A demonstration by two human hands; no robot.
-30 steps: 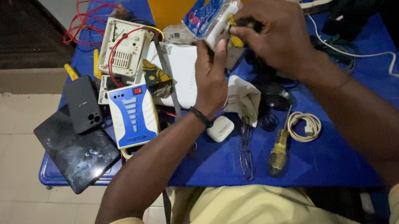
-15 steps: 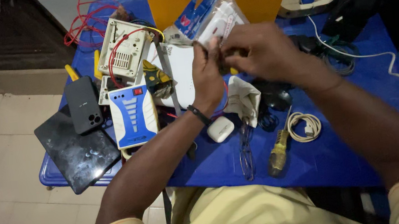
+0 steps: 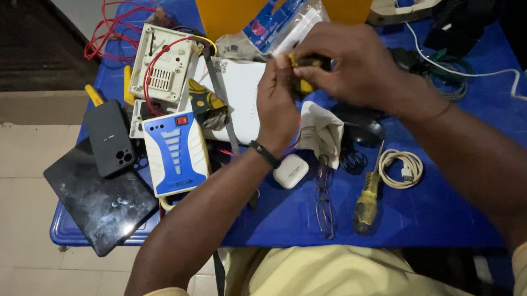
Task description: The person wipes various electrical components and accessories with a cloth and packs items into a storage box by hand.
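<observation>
Both hands are raised over the middle of the blue table (image 3: 462, 195), forearms converging from the 6 o'clock edge toward the 12 o'clock side. Left hand (image 3: 276, 101) is held upright, palm turned toward the right hand, wrist ringed by a dark bracelet (image 3: 266, 154); its fingertips are pinched on a small yellow-and-black part (image 3: 304, 66). Right hand (image 3: 354, 59) is curled over the same part from the 3 o'clock side, fingers bent and closed on it, knuckles up. The part sits between the two hands, off the table surface; its exact shape cannot be told.

A clear plastic packet with a blue header (image 3: 282, 15) is seen just at 12 o'clock of the hands; which hand touches it cannot be told. An orange box (image 3: 354, 8) stands behind it.

Below the hands: white cloth (image 3: 324, 129), white earbud case (image 3: 291, 171), eyeglasses (image 3: 323, 198), yellow-handled screwdriver (image 3: 367, 199), coiled white cable (image 3: 401, 167). At 9 o'clock of the left hand: blue-and-white device (image 3: 175, 153), white circuit housing with red wires (image 3: 160, 63), black phone (image 3: 109, 136) lying on a dark tablet (image 3: 103, 201).
</observation>
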